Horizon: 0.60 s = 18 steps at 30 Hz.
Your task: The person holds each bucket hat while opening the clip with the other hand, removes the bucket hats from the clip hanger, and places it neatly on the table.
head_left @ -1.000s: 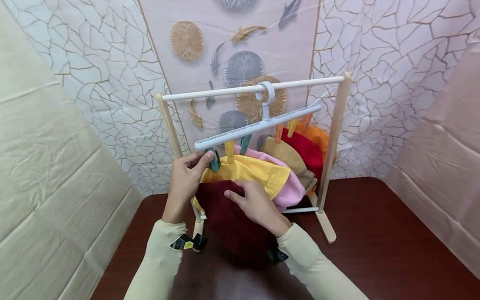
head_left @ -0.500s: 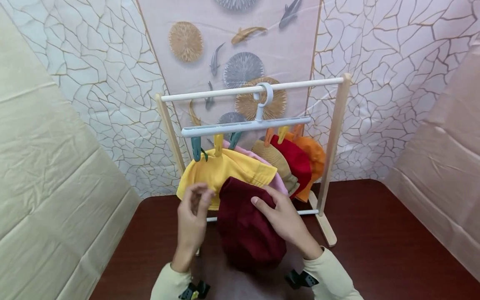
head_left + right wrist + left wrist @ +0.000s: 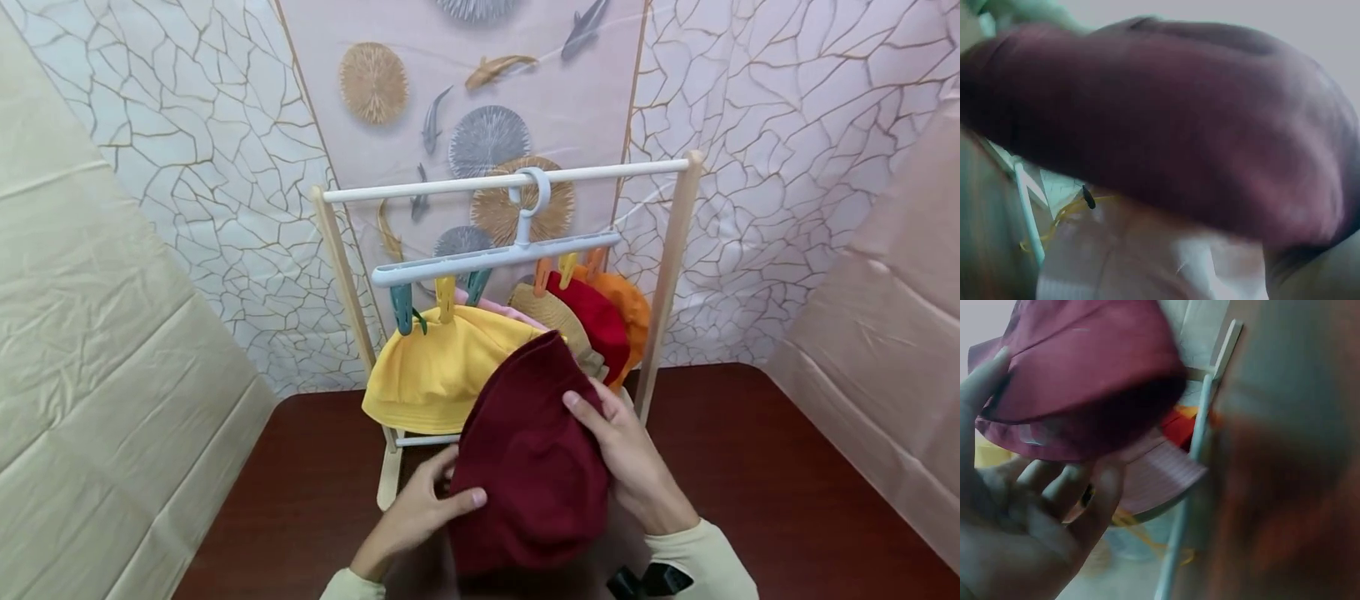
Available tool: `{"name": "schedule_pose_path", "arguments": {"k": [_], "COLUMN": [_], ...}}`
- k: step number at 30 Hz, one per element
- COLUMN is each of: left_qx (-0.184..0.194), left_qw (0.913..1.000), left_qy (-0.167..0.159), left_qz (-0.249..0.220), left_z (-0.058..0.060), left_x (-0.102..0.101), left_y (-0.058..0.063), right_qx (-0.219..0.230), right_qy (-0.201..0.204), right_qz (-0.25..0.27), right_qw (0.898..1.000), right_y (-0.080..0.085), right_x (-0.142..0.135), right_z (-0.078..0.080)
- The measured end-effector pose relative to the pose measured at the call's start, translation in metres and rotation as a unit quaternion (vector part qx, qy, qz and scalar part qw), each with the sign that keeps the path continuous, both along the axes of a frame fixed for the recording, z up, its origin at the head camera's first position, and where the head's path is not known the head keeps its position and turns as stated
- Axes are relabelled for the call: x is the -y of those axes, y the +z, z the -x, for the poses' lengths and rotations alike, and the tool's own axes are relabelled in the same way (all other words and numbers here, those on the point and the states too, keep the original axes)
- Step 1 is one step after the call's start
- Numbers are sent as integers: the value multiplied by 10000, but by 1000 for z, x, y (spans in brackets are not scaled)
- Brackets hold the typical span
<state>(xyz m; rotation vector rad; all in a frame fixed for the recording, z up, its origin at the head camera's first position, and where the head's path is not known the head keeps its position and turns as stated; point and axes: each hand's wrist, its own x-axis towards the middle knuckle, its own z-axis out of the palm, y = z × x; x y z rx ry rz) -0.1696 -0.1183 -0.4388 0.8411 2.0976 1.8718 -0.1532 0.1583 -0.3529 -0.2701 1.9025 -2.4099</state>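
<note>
A maroon bucket hat (image 3: 528, 467) is held up in front of the rack between both hands. My right hand (image 3: 633, 462) grips its brim at the upper right, thumb on the near side. At the lower left edge my left hand (image 3: 420, 504) holds the hat between thumb and fingers; the left wrist view shows fingers (image 3: 1054, 481) under the brim. Behind it a yellow bucket hat (image 3: 423, 375) hangs from a pale blue hanger (image 3: 427, 270) by a teal clothespin (image 3: 402, 310) and a yellow clothespin (image 3: 446, 298). Maroon cloth fills much of the right wrist view.
Farther along the hanger hang a mostly hidden pink hat (image 3: 517, 315), a tan hat (image 3: 551, 308), a red hat (image 3: 596, 321) and an orange hat (image 3: 626, 304). A wooden rack (image 3: 670, 275) carries the hanger above the dark table (image 3: 780, 483).
My left hand has let go of the teal clothespin and come down to the maroon hat. The right hand has carried the hat rightward, and the hanger has swung nearer to level.
</note>
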Motion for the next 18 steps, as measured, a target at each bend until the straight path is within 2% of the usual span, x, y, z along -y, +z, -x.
{"name": "schedule_pose_path", "arguments": {"k": [3,7,11,15,18], "left_qx": [261,694,970,752,562], "left_qw": [9982,9949,9935,9948,9933], "left_qy": [-526,-679,-482,-192,64], "left_qz": [118,273,341,661,1007], "left_z": [-5,-14,-22,-30,-35], "left_x": [-4,-7,-12,-24,-36], "left_y": [-8,-12,-10,-10,-13], "right_qx": [-62,-103,-130,-267,-254], "right_qy": [-136,-481,-767,-828,-743], "right_qz": [103,-529,-1517,-2182,-2377], "right_qw": [9998,9974,9854,9720,9682], "right_y": [-5,-13,-23,-33,-43], "right_x": [-15,-36,-57,-76,-91], "right_z": [0,-2,-5,-4,2]}}
